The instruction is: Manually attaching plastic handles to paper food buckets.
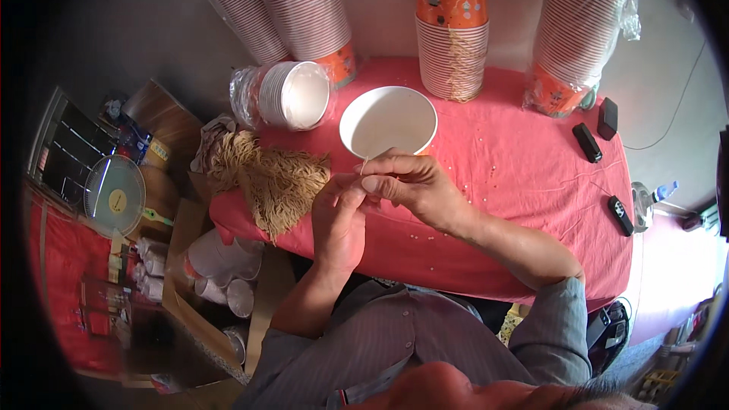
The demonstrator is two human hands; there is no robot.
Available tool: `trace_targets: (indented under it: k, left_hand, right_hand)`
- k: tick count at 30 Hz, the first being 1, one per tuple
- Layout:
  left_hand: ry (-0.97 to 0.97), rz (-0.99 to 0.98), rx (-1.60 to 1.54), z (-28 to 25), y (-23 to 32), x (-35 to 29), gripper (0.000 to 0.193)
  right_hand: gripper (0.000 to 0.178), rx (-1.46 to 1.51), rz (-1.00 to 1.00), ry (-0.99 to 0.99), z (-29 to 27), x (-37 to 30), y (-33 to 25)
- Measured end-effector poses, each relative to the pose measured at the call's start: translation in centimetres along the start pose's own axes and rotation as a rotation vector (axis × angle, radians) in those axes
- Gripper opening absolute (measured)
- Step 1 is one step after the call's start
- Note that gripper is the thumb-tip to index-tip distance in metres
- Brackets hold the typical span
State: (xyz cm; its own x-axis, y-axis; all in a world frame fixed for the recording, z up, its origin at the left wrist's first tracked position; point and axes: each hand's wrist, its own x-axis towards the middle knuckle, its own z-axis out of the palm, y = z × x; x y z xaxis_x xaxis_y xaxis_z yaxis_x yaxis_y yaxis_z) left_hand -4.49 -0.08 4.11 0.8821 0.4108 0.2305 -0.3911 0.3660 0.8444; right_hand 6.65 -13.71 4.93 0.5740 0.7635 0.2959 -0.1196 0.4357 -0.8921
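In front of my chest, my left hand [339, 220] and my right hand [418, 186] meet with their fingertips pinched together. A thin tan string [366, 162] pokes up from between them; most of it is hidden by the fingers. Just beyond them stands a white paper bucket [389, 125], its mouth facing up, with no string visible on it. To the left of my left hand, a thick bundle of tan strings [285, 186] spreads over the table edge.
A red cloth [531, 205] covers the table, with small white bits scattered on it. Tall bucket stacks [302, 7] line the back, one stack [454, 53] with strings hanging down it. Wrapped bowls [304, 95] lie at left. Small black devices [586, 143] sit right. An open carton [186, 258] stands lower left.
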Motion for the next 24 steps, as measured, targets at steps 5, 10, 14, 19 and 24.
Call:
trace_targets:
  k: [5, 10, 14, 19, 24]
  left_hand:
    - [0.001, -0.004, -0.028, -0.1, -1.0, 0.1, 0.016]
    - [-0.020, -0.018, 0.009, -0.2, -1.7, 0.2, 0.016]
    - [-0.019, -0.010, 0.063, 1.0, -1.1, 0.0, 0.017]
    - [0.114, 0.385, 0.555, -1.0, -0.4, 0.0, 0.019]
    - [-0.029, 0.773, 1.249, -3.1, 2.5, 4.0, 0.017]
  right_hand:
    - [0.024, 0.079, -0.050, 0.010, -0.4, 0.3, 0.8]
    - [0.014, -0.004, -0.022, -0.016, -1.0, 0.1, 0.3]
    - [0.011, -0.091, 0.023, 0.041, -1.1, -0.1, -0.9]
    - [0.014, -0.163, -0.091, 0.138, -4.1, 0.8, -5.5]
    - [0.013, -0.050, -0.052, 0.196, -7.5, 1.7, -8.2]
